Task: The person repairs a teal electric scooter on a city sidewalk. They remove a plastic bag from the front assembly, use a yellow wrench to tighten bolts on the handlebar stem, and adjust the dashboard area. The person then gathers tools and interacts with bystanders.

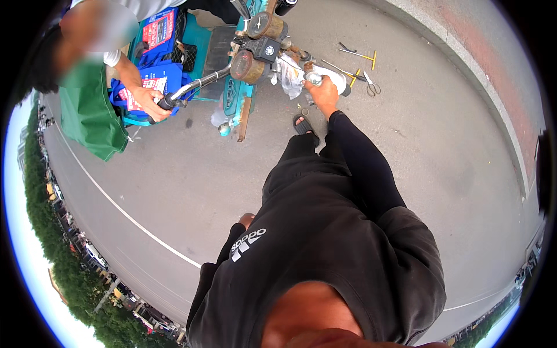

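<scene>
My right hand (325, 91) reaches forward to the front end of a teal three-wheeled cart (230, 95). Its fingers are closed at a small silvery round part (314, 77) beside the white mudguard (332, 78); what they grip is not clear. A crumpled clear plastic bag (289, 76) hangs just left of that hand. My left hand (248, 219) is low by my hip, mostly covered by my sleeve and shirt, with its fingers out of sight. The cart's two round lamps (249, 66) and its handlebar (200, 82) stand ahead and to the left.
Another person's hand (148, 101) grips the handlebar's end at the left. Blue bags (156, 75) and a green cloth (90, 113) are around that person. Yellow T-handled tools (365, 56) and scissors (372, 87) lie on the pavement. A stone kerb (464, 58) curves along the right.
</scene>
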The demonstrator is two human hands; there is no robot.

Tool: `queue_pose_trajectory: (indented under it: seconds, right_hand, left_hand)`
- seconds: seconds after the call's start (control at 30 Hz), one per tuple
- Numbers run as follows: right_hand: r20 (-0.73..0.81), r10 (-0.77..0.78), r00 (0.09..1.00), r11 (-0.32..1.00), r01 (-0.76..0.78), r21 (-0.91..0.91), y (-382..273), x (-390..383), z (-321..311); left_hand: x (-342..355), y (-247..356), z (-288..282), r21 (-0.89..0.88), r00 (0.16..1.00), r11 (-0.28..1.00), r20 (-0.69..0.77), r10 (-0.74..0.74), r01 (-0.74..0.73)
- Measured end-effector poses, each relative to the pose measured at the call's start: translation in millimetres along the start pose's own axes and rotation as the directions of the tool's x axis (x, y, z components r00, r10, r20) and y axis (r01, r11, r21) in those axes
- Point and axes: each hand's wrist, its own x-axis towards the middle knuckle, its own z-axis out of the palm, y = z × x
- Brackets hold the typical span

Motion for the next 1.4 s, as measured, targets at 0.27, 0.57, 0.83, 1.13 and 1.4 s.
queue_pose_trajectory:
  seconds: [0.27, 0.57, 0.83, 1.13, 1.4]
  right_hand:
    - [-0.085, -0.038, 0.996, 0.999, 0.038, -0.004, 6, -1, 5]
    - [-0.075, -0.008, 0.997, 0.999, 0.010, 0.030, -5, -7, -1]
    - [-0.219, 0.064, 0.974, 0.972, -0.011, 0.236, -7, 4, 18]
    - [-0.091, 0.057, 0.994, 0.989, -0.043, 0.143, -12, 39, 21]
    - [0.361, 0.045, 0.932, 0.974, 0.040, -0.225, -24, 75, -7]
  left_hand:
    - [-17, 210, -236, -0.268, 0.674, 0.832, -0.720, 0.163, -0.486]
    - [30, 186, -211, -0.319, 0.781, 0.811, -0.574, 0.247, -0.491]
    - [-24, 82, -167, -0.426, 0.935, 0.900, -0.349, -0.066, -0.095]
    - [-5, 126, -210, -0.556, 0.885, 0.779, -0.466, -0.003, -0.290]
    - [5, 184, -236, -0.435, 0.829, 0.782, -0.530, 0.177, -0.445]
